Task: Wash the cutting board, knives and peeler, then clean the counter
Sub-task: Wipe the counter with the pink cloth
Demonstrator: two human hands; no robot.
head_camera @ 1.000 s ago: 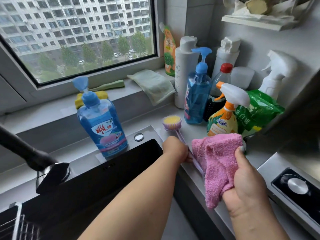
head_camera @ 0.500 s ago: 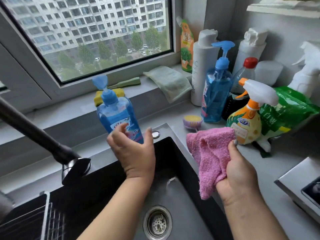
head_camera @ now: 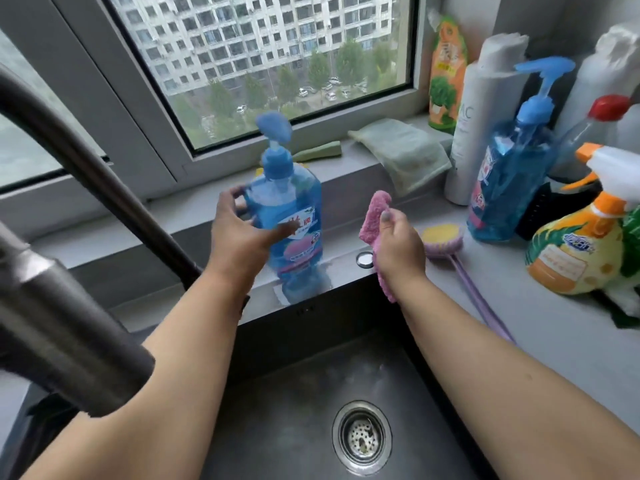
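Daylight comes through a grey-framed window (head_camera: 263,64) looking out on pale apartment blocks, trees and parked cars, above a grey sill (head_camera: 214,199) and a grey desk (head_camera: 554,327) around a dark sink (head_camera: 311,393).

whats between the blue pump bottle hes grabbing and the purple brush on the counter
In the head view, the right hand holding the pink cloth sits between the pump bottle and the brush.

The grey counter (head_camera: 540,327) holds a purple brush (head_camera: 446,244), blue soap bottles (head_camera: 294,220), and an orange spray bottle (head_camera: 575,251).
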